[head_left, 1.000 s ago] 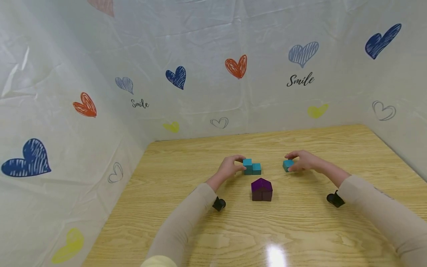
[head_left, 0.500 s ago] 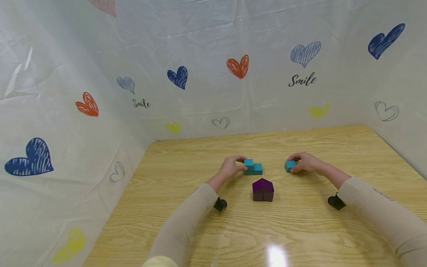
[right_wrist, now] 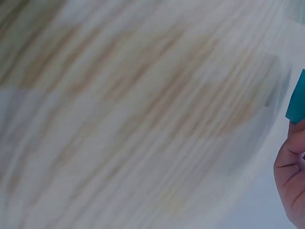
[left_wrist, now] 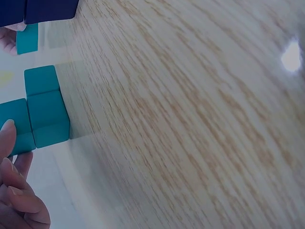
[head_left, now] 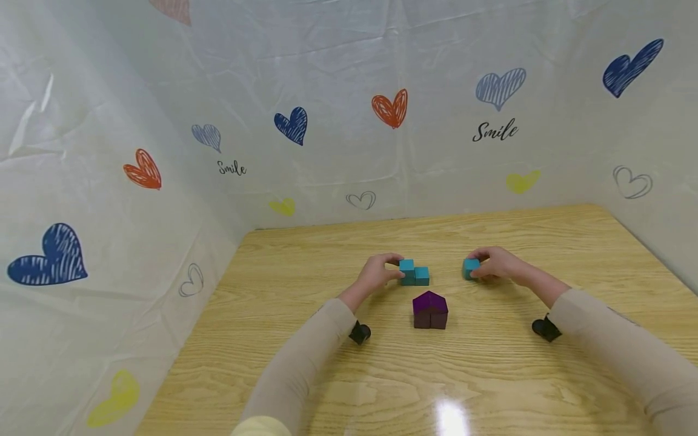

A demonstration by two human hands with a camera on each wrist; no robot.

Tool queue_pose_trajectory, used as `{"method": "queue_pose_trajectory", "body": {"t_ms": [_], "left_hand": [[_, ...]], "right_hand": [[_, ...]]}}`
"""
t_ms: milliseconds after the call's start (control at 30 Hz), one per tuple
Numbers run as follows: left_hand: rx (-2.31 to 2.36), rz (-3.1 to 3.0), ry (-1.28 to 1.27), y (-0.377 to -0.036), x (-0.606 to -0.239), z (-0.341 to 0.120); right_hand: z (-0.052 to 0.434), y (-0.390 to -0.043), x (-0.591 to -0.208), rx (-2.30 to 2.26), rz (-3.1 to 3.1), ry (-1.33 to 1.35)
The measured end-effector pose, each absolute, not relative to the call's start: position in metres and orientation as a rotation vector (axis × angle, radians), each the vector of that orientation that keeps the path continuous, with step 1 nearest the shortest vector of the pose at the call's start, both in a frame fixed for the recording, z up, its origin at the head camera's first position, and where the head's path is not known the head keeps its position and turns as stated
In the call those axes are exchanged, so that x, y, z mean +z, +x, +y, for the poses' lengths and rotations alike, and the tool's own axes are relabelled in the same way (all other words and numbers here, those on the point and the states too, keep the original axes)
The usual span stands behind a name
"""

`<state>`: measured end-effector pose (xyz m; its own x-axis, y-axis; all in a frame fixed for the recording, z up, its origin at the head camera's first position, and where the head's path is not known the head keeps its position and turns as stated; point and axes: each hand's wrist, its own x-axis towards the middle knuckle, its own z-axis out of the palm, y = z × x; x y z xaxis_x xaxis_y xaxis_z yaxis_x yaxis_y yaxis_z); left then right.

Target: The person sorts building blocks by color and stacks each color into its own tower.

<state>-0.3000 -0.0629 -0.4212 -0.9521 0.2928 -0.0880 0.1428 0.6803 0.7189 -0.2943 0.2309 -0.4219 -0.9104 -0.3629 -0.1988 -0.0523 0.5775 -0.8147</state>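
Head view | left hand [head_left: 375, 274] fingers grip teal stack [head_left: 413, 274] | right hand [head_left: 498, 264] fingers pinch teal cube [head_left: 470, 267]

This looks like a small staged recording booth, not a lived-in room. A light wooden desk [head_left: 491, 375] is closed in on three sides by a creased white plastic sheet [head_left: 338, 72] printed with scribbled hearts [head_left: 389, 108] in orange, blue and yellow and the word "Smile" [head_left: 494, 131]. The sheet hangs as a backdrop and hides whatever lies behind it. On the desk stand only toy blocks: teal cubes [head_left: 414, 274] and a purple block house [head_left: 430, 310]. A bright lamp glare [head_left: 450, 416] shines on the desk's glossy near edge.
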Motion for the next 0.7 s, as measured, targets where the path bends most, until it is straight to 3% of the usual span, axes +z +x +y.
{"method": "queue_pose_trajectory", "body": {"t_ms": [700], "left_hand": [[1.115,2.702,0.366,-0.300,-0.421,-0.063]], "right_hand": [[0.163,-0.300,-0.407,-1.276,2.471,-0.470]]}}
